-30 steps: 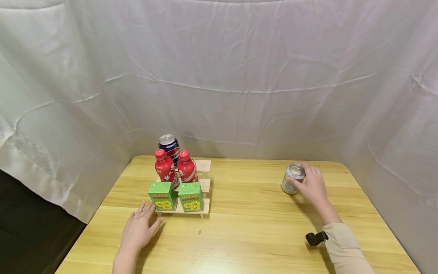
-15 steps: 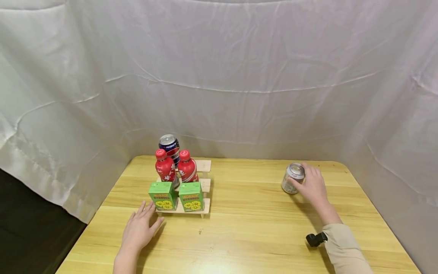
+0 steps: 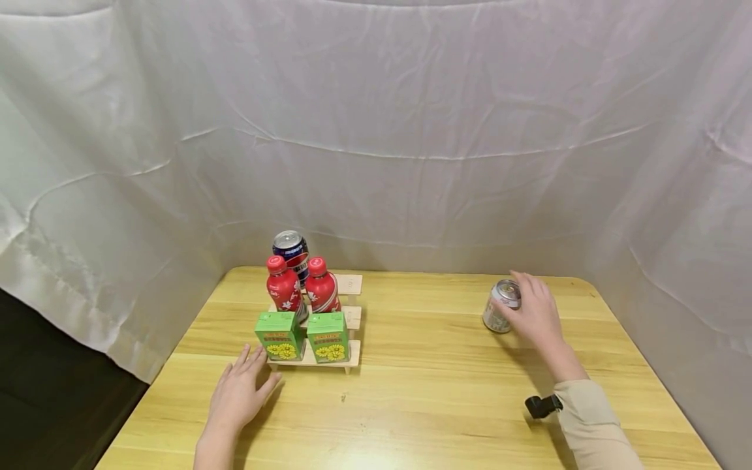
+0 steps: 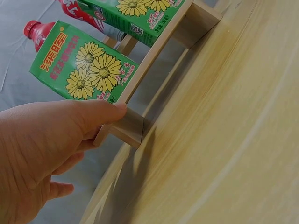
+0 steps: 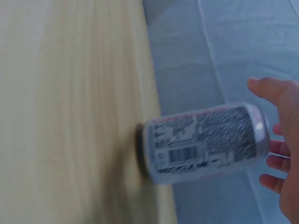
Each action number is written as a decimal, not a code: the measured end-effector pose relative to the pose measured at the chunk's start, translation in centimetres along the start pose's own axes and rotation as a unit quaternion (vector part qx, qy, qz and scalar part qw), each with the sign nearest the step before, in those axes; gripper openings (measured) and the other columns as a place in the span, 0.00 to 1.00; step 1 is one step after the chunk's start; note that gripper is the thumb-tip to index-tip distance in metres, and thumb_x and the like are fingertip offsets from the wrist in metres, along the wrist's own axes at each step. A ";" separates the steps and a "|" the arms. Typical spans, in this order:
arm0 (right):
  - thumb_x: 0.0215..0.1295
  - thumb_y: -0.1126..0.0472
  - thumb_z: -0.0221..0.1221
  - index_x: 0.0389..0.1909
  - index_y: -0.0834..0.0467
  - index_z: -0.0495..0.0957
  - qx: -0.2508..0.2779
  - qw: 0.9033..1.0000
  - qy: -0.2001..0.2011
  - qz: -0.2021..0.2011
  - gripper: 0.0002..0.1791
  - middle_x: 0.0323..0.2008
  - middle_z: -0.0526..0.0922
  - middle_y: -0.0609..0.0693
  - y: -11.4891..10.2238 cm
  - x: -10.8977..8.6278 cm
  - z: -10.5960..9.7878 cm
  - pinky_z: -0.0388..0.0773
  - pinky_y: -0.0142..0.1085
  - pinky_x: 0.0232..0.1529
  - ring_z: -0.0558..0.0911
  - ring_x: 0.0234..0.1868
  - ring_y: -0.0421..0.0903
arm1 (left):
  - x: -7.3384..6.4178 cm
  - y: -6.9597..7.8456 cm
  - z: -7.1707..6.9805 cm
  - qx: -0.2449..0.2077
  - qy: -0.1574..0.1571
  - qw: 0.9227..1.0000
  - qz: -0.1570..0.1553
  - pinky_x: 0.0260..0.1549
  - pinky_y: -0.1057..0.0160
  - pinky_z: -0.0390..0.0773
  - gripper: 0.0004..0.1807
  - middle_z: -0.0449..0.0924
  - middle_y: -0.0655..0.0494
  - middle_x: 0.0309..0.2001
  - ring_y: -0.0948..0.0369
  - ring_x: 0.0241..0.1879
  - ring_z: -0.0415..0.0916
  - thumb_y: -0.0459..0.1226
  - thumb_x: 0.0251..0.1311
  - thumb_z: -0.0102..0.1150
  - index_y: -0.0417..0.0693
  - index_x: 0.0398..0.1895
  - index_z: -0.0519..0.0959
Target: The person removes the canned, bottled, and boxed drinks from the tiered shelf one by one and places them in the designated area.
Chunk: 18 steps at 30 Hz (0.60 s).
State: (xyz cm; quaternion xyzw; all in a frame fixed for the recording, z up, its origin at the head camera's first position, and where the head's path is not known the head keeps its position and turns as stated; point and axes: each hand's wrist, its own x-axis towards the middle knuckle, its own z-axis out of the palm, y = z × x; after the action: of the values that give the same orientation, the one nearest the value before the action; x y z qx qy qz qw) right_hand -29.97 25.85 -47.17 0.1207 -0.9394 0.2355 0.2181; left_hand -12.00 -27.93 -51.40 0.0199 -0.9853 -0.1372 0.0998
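A silver-white drink can [image 3: 499, 307] stands upright on the table at the right. My right hand [image 3: 536, 316] is just right of it, fingers and thumb spread around its top; the right wrist view shows a gap between the thumb and the can [image 5: 205, 142]. My left hand [image 3: 235, 390] lies by the front left corner of a small three-step wooden rack [image 3: 352, 356], fingers loosely straight. In the left wrist view its thumb overlaps the rack's corner; firm contact is hard to tell. Two green drink cartons [image 3: 281, 339] occupy the rack's front step.
Two red bottles [image 3: 322, 290] fill the middle step, and a dark blue can [image 3: 290, 251] sits on the back step at the left. Bare wooden tabletop [image 3: 411, 378] stretches between rack and silver can. Pale cloth [image 3: 411, 163] hangs behind and at both sides.
My right hand has loosened from the silver can, its fingers spreading and lifting slightly off the top. The can stays in place. My left hand and the rack have not moved.
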 end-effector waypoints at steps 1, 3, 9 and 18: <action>0.56 0.45 0.68 0.67 0.62 0.64 -0.003 1.000 0.001 -0.007 0.43 0.63 0.69 0.67 -0.3 0.1 -0.1 0.60 0.65 0.64 0.65 0.64 0.67 | 0.0 0.0 0.0 0.000 -0.001 1.000 0.000 0.69 0.34 0.55 0.37 0.65 0.41 0.70 0.40 0.72 0.56 0.53 0.64 0.58 0.36 0.67 0.69; 0.56 0.45 0.68 0.67 0.63 0.65 -0.006 1.000 0.007 -0.025 0.43 0.63 0.69 0.68 -0.9 0.5 -0.4 0.60 0.65 0.65 0.66 0.64 0.67 | 0.0 0.0 -0.1 0.000 -0.001 1.000 -0.001 0.69 0.34 0.55 0.36 0.65 0.41 0.70 0.40 0.73 0.56 0.53 0.64 0.58 0.37 0.67 0.68; 0.54 0.47 0.69 0.66 0.62 0.67 -0.023 0.997 0.026 -0.076 0.42 0.61 0.72 0.66 -2.9 1.4 -1.4 0.64 0.63 0.63 0.67 0.63 0.66 | -0.1 0.1 -0.1 0.003 0.009 1.000 0.002 0.69 0.34 0.57 0.36 0.66 0.41 0.69 0.40 0.72 0.57 0.53 0.64 0.57 0.37 0.66 0.69; 0.52 0.49 0.71 0.65 0.61 0.69 -0.025 0.988 0.041 -0.149 0.41 0.59 0.73 0.63 -6.6 3.2 -1.9 0.69 0.62 0.59 0.70 0.61 0.64 | -0.1 0.1 -0.1 0.001 0.011 1.000 0.002 0.69 0.34 0.57 0.36 0.67 0.41 0.69 0.40 0.72 0.58 0.53 0.63 0.58 0.36 0.66 0.70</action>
State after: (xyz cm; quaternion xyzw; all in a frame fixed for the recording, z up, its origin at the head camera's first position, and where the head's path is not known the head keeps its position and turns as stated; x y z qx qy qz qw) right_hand -29.93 20.76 -41.64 0.2436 -0.9070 0.1814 0.2918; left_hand -11.88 -27.84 -51.33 0.0194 -0.9844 -0.1356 0.1105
